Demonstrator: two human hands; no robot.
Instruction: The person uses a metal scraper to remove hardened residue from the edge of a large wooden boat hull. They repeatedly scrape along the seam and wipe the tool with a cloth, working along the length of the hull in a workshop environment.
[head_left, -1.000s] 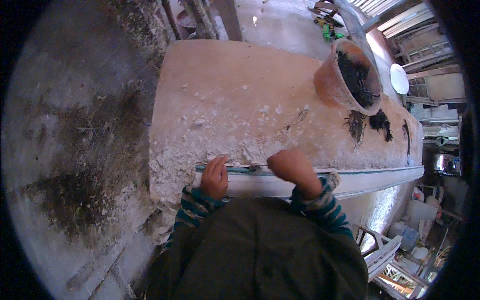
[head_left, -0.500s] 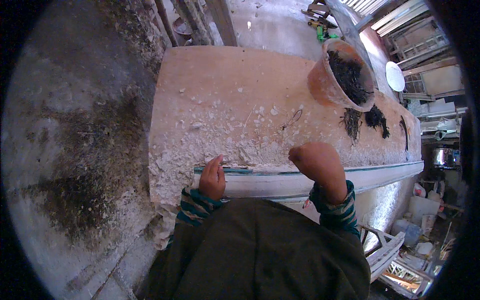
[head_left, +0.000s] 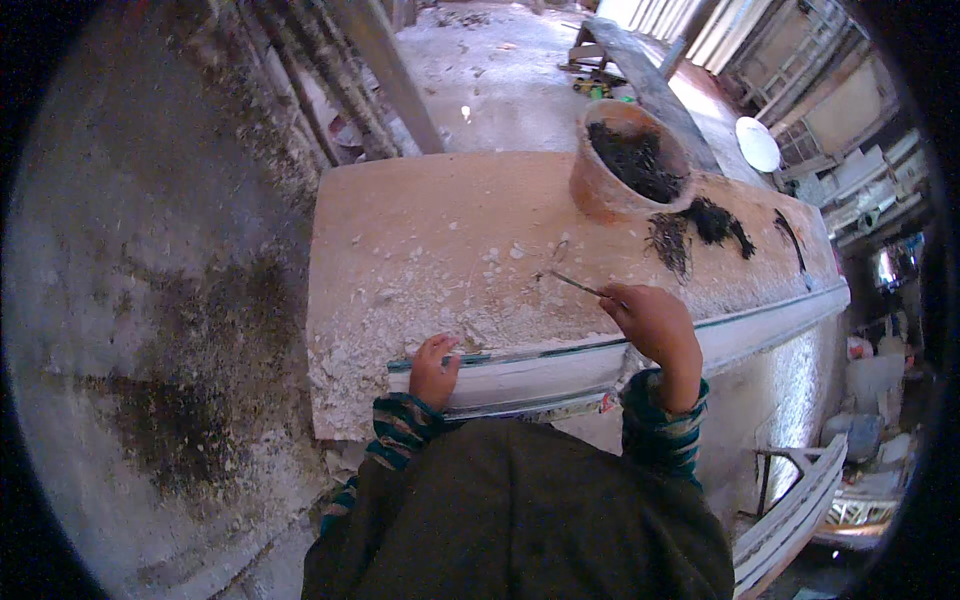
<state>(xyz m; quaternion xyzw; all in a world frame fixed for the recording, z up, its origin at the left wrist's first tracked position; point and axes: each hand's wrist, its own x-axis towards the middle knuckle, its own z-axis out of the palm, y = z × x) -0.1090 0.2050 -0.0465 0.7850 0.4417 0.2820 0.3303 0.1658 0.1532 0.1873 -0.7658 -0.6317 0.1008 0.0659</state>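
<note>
My right hand (head_left: 657, 325) is closed on a thin dark stick-like tool (head_left: 577, 284). The tool's tip points left, just over the flakes on the board, beside some dark fibres there. A long white moulding (head_left: 540, 378) with green edges lies along the board's near side. On its left end rests my left hand (head_left: 434, 371), fingers apart and holding nothing. Pale plaster flakes (head_left: 400, 285) cover much of the wooden board (head_left: 440, 190) in front of both hands.
An orange-brown bucket (head_left: 600, 190) of dark fibres stands at the board's far right. Beside it lie dark fibre clumps (head_left: 713, 222) and a dark strip (head_left: 789, 240). A rough wall (head_left: 160, 230) runs along the left; wooden posts (head_left: 385, 70) lean beyond the board.
The view has shifted, so the bucket appears lower and further left. My right hand has turned, and its thin tool now shows clearly. My left hand stays at the moulding's left end.
</note>
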